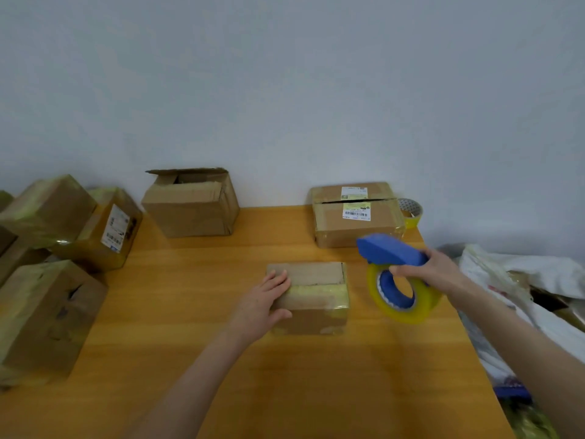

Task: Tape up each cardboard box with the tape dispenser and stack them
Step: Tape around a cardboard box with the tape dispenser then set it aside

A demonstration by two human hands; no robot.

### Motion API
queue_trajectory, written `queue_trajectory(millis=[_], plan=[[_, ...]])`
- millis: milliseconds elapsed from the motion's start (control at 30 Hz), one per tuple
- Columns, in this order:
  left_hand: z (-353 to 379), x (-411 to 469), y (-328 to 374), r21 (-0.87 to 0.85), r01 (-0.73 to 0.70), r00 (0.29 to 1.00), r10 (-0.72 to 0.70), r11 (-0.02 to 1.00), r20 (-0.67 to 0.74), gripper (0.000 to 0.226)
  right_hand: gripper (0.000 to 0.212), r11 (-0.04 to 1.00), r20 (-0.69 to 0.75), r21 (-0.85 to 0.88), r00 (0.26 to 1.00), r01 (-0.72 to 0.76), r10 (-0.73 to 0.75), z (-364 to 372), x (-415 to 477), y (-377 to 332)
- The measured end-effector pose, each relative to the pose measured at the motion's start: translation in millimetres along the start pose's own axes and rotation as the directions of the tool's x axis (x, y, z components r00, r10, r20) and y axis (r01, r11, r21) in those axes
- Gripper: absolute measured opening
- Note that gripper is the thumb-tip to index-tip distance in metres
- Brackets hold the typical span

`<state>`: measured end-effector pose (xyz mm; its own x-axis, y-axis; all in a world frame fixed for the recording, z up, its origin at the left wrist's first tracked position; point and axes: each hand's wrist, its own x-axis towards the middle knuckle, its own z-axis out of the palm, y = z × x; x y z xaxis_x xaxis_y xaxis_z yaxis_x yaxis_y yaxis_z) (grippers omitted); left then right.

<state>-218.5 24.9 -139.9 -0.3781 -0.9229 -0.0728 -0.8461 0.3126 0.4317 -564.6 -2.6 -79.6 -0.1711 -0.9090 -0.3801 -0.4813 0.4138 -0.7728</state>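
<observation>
A small cardboard box (319, 296) sits mid-table with a strip of yellowish tape across its top. My left hand (262, 304) holds its left side, fingers over the top edge and thumb on the front face. My right hand (433, 269) grips a blue tape dispenser (391, 248) with a yellow tape roll (421, 308), held in the air just right of the box. Against the wall stand a box with loose flaps (193, 204) and a labelled box (357, 217) whose top seam gapes.
Several taped boxes (47, 296) are piled at the table's left edge. A spare tape roll (411, 212) stands behind the labelled box. White bags (522, 280) lie off the right edge. The wooden table (196, 312) shows bare wood in front.
</observation>
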Motion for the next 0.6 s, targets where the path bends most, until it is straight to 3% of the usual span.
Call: queue_trajectory(millis=[200, 300, 400, 433, 467, 500, 533, 567, 600], plan=[[2, 3, -2, 0.001, -0.012, 1.000, 0.012, 1.000, -0.009, 0.072, 0.056, 0.958, 0.262, -0.053, 0.930, 0.281, -0.258, -2, -23, -93], [0, 0, -2, -0.116, 0.013, 1.000, -0.014, 0.993, -0.007, 0.069, 0.048, 0.927, 0.404, -0.098, 0.866, 0.362, -0.295, 33, -25, -108], [-6, -2, 4, -0.336, 0.058, 0.964, -0.140, 0.940, -0.224, 0.047, 0.041, 0.907, 0.448, -0.140, 0.843, 0.397, -0.300, 52, -16, -101], [-9, 0, 6, -0.490, 0.108, 0.914, -0.281, 0.865, -0.294, 0.038, 0.041, 0.904, 0.448, -0.147, 0.842, 0.402, -0.302, 53, -13, -99], [-16, 1, 11, -0.696, 0.149, 0.851, -0.449, 0.703, -0.271, 0.031, 0.041, 0.899, 0.450, -0.154, 0.839, 0.410, -0.305, 53, -10, -97], [-25, 4, 17, -0.881, 0.156, 0.807, -0.572, 0.446, -0.146, 0.029, 0.042, 0.894, 0.457, -0.163, 0.835, 0.418, -0.308, 52, -7, -96], [-33, 8, 23, -0.971, 0.165, 0.792, -0.610, 0.171, 0.027, 0.033, 0.042, 0.889, 0.465, -0.168, 0.829, 0.426, -0.310, 52, -6, -96], [-40, 12, 28, -0.981, 0.191, 0.789, -0.595, -0.005, 0.157, 0.039, 0.043, 0.886, 0.473, -0.169, 0.824, 0.431, -0.311, 52, -5, -95], [-46, 16, 32, -0.970, 0.239, 0.793, -0.566, -0.051, 0.225, 0.043, 0.044, 0.885, 0.479, -0.166, 0.820, 0.434, -0.313, 52, -4, -95]])
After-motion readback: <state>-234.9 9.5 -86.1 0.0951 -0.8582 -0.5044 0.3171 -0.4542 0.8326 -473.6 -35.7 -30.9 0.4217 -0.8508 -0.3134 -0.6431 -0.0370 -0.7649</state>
